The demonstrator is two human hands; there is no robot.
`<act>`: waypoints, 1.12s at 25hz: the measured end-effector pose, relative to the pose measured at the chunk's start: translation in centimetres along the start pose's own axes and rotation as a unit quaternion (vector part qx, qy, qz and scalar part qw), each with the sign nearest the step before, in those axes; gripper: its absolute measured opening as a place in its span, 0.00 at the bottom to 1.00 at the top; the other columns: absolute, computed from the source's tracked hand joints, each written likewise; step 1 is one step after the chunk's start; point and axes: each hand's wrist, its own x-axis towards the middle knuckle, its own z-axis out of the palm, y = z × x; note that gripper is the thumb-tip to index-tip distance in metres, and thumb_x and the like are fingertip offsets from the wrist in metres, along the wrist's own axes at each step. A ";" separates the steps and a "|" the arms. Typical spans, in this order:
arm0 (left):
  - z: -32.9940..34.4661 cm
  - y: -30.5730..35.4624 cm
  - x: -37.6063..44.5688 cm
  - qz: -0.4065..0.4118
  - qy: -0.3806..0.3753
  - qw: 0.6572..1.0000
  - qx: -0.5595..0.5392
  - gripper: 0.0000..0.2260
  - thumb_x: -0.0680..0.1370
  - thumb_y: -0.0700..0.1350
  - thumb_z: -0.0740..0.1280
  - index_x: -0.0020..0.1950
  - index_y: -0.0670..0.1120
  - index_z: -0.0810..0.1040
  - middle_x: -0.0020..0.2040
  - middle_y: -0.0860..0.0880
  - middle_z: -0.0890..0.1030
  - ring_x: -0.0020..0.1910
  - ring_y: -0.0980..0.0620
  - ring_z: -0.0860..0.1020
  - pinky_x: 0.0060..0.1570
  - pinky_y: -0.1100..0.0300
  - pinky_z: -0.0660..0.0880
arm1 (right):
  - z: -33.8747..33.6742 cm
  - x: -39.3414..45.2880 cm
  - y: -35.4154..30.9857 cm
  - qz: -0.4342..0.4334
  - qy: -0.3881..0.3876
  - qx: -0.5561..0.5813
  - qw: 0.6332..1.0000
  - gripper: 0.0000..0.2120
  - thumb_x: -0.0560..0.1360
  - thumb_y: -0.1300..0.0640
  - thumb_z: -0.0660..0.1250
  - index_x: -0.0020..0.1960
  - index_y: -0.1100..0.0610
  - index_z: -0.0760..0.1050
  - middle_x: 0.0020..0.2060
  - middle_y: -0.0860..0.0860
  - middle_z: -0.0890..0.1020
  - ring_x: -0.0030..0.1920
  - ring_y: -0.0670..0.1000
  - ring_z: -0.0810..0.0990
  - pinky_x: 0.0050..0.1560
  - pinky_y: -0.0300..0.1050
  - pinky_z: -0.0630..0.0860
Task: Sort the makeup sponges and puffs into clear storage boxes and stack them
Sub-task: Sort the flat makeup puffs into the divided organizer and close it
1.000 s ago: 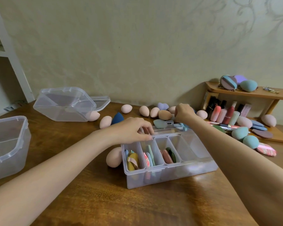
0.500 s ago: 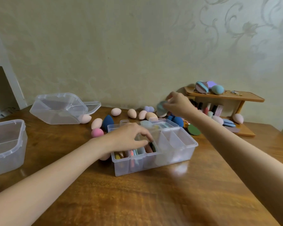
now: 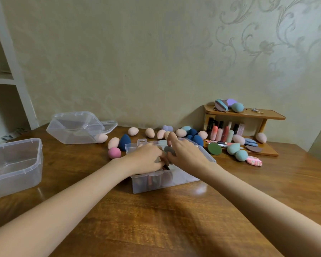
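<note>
Over the clear plastic box (image 3: 174,184), both grips (image 3: 148,158) (image 3: 187,154) pinch a rounded grey-green puff (image 3: 168,150).

Wooden table (image 3: 156,229) | small wooden shelf rack (image 3: 248,115) at right rear, against patterned wall (image 3: 156,52) | lipstick tubes (image 3: 223,133) upright under its top board | white shelving unit (image 3: 11,80) at far left
</note>
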 end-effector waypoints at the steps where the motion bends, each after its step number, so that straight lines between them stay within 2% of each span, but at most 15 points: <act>1: -0.2 0.3 0.2 -0.023 -0.003 1.000 -0.019 0.11 0.78 0.43 0.61 0.56 0.50 0.81 0.57 0.49 0.80 0.55 0.51 0.73 0.60 0.50 0.70 | 0.2 -0.1 0.0 0.004 -0.010 0.003 1.000 0.09 0.78 0.58 0.59 0.56 0.61 0.65 0.42 0.54 0.74 0.37 0.54 0.73 0.33 0.44 0.67; 3: -0.4 0.9 0.9 -0.066 -0.017 0.998 -0.014 0.11 0.78 0.43 0.61 0.56 0.48 0.80 0.54 0.46 0.81 0.51 0.49 0.77 0.54 0.51 0.72 | 0.4 -0.1 0.3 0.018 -0.042 0.015 0.999 0.10 0.78 0.57 0.60 0.57 0.60 0.67 0.43 0.55 0.78 0.39 0.54 0.75 0.30 0.40 0.66; 5: -0.4 1.4 1.8 -0.103 -0.032 0.994 0.017 0.12 0.77 0.45 0.63 0.58 0.46 0.79 0.53 0.45 0.81 0.52 0.47 0.77 0.50 0.53 0.72 | 0.3 0.0 0.5 0.024 -0.074 0.015 0.997 0.11 0.77 0.57 0.61 0.58 0.60 0.68 0.47 0.56 0.79 0.41 0.51 0.74 0.30 0.35 0.64; 9: -0.1 1.8 2.7 -0.148 -0.035 0.988 0.022 0.11 0.76 0.45 0.66 0.57 0.44 0.79 0.49 0.44 0.80 0.47 0.47 0.76 0.45 0.54 0.73 | 0.3 -0.1 0.6 0.025 -0.099 -0.002 0.995 0.08 0.76 0.57 0.63 0.53 0.59 0.69 0.42 0.51 0.74 0.39 0.47 0.72 0.30 0.32 0.64; 11: 0.2 2.1 2.6 -0.151 -0.010 0.988 0.038 0.09 0.77 0.41 0.64 0.56 0.43 0.76 0.42 0.47 0.76 0.44 0.47 0.75 0.42 0.56 0.73 | 0.3 -0.2 0.5 0.025 -0.094 -0.009 0.995 0.05 0.76 0.57 0.63 0.47 0.56 0.67 0.39 0.49 0.72 0.36 0.46 0.71 0.30 0.32 0.63; 13: 0.5 2.4 2.5 -0.144 0.019 0.987 0.067 0.07 0.78 0.37 0.62 0.55 0.41 0.75 0.41 0.47 0.74 0.45 0.46 0.76 0.42 0.57 0.71 | 0.4 -0.1 0.4 0.013 -0.102 -0.018 0.995 0.06 0.76 0.58 0.63 0.45 0.55 0.65 0.36 0.48 0.71 0.38 0.48 0.71 0.29 0.32 0.62; 15: 0.7 2.3 2.4 -0.131 0.039 0.988 0.071 0.07 0.78 0.35 0.60 0.55 0.40 0.74 0.37 0.48 0.69 0.38 0.50 0.74 0.38 0.61 0.68 | 0.2 0.2 0.5 0.002 -0.125 -0.021 0.992 0.01 0.76 0.60 0.62 0.45 0.57 0.70 0.38 0.50 0.73 0.39 0.49 0.72 0.30 0.32 0.63; 17: 0.8 1.7 2.2 -0.114 0.048 0.991 0.056 0.06 0.78 0.36 0.60 0.53 0.40 0.75 0.34 0.50 0.67 0.31 0.55 0.68 0.30 0.64 0.63 | 0.1 0.9 1.0 -0.004 -0.158 -0.030 0.987 0.07 0.76 0.60 0.62 0.50 0.62 0.76 0.39 0.52 0.76 0.37 0.49 0.72 0.32 0.34 0.64; 19: 0.8 1.1 2.0 -0.099 0.047 0.993 0.034 0.07 0.78 0.38 0.61 0.52 0.41 0.78 0.37 0.48 0.74 0.33 0.54 0.71 0.29 0.64 0.64 | 0.0 1.7 1.4 0.005 -0.206 -0.017 0.978 0.10 0.76 0.58 0.63 0.54 0.62 0.78 0.39 0.53 0.77 0.33 0.46 0.70 0.34 0.35 0.65; 22: 0.6 1.1 1.7 -0.083 0.042 0.996 -0.008 0.09 0.77 0.39 0.63 0.52 0.43 0.82 0.47 0.44 0.82 0.44 0.48 0.78 0.38 0.62 0.71 | -0.8 2.4 1.5 0.017 -0.290 0.002 0.957 0.13 0.78 0.56 0.61 0.58 0.60 0.77 0.39 0.52 0.77 0.32 0.44 0.70 0.35 0.33 0.66; 25: -0.1 1.4 1.7 -0.084 0.024 0.996 -0.011 0.09 0.77 0.39 0.64 0.53 0.41 0.82 0.44 0.45 0.80 0.42 0.50 0.76 0.34 0.65 0.68 | -1.6 2.5 1.5 0.020 -0.331 0.028 0.943 0.13 0.79 0.56 0.61 0.60 0.60 0.76 0.34 0.49 0.76 0.30 0.44 0.69 0.34 0.33 0.68; 28: -0.2 1.5 2.1 -0.103 0.015 0.995 -0.001 0.08 0.77 0.40 0.65 0.52 0.42 0.81 0.41 0.47 0.78 0.39 0.51 0.74 0.32 0.65 0.67 | -1.2 3.0 1.6 0.031 -0.325 0.018 0.945 0.15 0.77 0.57 0.63 0.62 0.60 0.76 0.32 0.47 0.75 0.31 0.44 0.70 0.33 0.32 0.69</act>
